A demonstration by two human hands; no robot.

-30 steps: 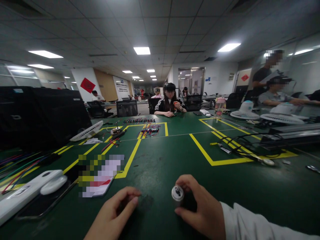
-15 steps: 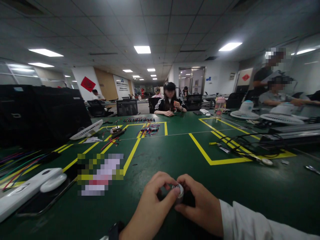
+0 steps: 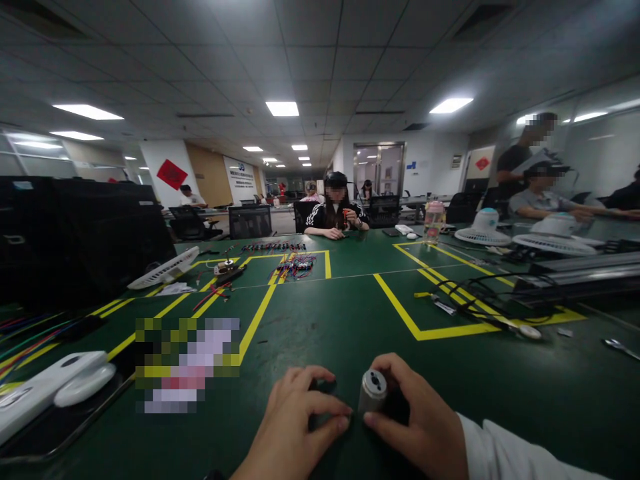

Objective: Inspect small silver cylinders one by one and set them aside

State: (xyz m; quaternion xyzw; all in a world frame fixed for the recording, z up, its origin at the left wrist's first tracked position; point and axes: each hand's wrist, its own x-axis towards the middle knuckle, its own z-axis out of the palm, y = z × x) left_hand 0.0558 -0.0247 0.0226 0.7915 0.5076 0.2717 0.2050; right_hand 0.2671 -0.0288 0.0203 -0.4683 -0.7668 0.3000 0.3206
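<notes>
One small metal cylinder (image 3: pixel 373 393) stands on the green table (image 3: pixel 340 313) between my two hands. My right hand (image 3: pixel 417 417) curls closed around it; my left hand (image 3: pixel 295 427) fingers touch its base, half closed.

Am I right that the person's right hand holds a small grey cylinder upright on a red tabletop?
Not quite. In the head view the right hand does hold the small grey cylinder upright, but the tabletop is green, not red.

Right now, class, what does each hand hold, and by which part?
The right hand holds a small grey cylinder by its side, upright on the green table. The left hand touches its base; its grip is unclear.
</notes>
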